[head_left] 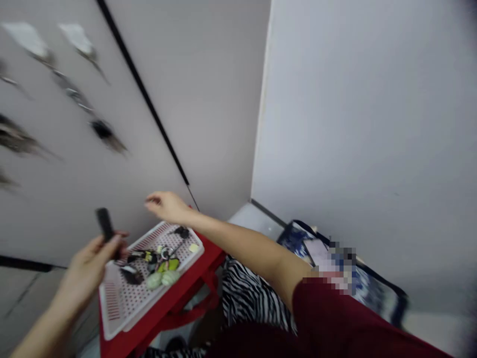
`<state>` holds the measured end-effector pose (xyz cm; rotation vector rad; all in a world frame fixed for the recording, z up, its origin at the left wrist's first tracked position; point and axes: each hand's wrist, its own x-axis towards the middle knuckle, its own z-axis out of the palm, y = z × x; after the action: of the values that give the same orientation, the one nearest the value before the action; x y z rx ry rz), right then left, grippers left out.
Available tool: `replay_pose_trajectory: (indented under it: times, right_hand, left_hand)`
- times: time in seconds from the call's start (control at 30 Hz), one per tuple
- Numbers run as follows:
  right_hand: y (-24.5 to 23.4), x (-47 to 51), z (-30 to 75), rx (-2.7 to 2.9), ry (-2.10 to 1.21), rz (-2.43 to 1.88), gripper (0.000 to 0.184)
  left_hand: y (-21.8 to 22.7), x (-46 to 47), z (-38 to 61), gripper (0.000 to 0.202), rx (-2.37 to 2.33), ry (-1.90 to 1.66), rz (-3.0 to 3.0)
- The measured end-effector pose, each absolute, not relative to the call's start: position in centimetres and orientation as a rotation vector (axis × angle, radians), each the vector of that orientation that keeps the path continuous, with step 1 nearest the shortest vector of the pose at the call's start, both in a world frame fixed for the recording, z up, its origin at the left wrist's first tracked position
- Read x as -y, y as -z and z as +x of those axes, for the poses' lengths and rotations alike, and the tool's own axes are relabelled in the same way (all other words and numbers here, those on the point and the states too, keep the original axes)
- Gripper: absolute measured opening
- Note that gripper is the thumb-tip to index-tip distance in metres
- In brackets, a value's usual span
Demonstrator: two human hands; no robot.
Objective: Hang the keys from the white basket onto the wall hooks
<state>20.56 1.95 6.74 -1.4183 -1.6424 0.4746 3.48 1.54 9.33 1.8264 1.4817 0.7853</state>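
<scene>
Here's the left hand [97, 254] gripping a black stick [105, 223] by the basket [114, 323]; the right hand [167, 206], fingers curled, hovers past its far edge! Small clutter [169, 265] lies inside, red bench [212, 248] beneath, blurred hangings [101, 129] at left.

A basket [112, 303] sits on the worktop [177, 298], trinkets [163, 279] inside. At its left end is the left hand [97, 254], a bar [105, 223] in it; the right hand [167, 205] is near its far edge. Behind, hooks [77, 37] sit on the panel [167, 64]. Rightward, a bag [368, 293] lies beside the wall [365, 124].
</scene>
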Motion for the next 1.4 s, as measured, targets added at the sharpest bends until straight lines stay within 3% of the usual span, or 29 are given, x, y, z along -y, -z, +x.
replay_pose_trajectory:
  times: [0.17,0.3,0.53,0.7,0.9,1.07,1.23,1.4]
  right_hand:
    - [-16.5,-6.5,23.3,1.268,-0.082,-1.3,0.035]
    - [-22.1,-9.2,23.1,1.254,0.031,-1.303,0.045]
    - [-21.8,-10.5,19.5,1.409,-0.052,-1.464,0.024]
    - [-24.0,-10.0,19.8,1.289,0.039,-1.28,0.025]
    - [-29.6,-10.9,21.4,1.274,-0.003,-1.105,0.028]
    - [-33.1,-10.7,20.3,1.288,-0.29,-1.08,0.027]
    - [-30.7,-8.1,17.9,1.762,-0.588,-1.157,0.027]
    - [-19.6,-5.3,15.9,2.306,-0.619,-1.315,0.027]
  left_hand:
    - [-7.1,-0.5,4.5,0.028,-1.16,-0.788,1.749]
    - [-7.5,-2.7,4.1,0.028,-1.045,-0.89,1.702]
    - [-15.8,-8.1,2.8,0.037,-1.207,-1.552,1.531]
    - [-19.9,-11.5,4.2,0.052,-1.399,-1.68,1.416]
    - [-22.6,-12.1,5.0,0.013,-1.201,-1.594,1.337]
    - [-24.3,-10.7,2.9,0.018,-1.033,-1.521,1.419]
    - [-26.9,-10.1,-0.1,0.022,-0.967,-1.403,1.48]
    - [-30.6,-10.4,-1.2,0.019,-0.941,-1.544,1.475]
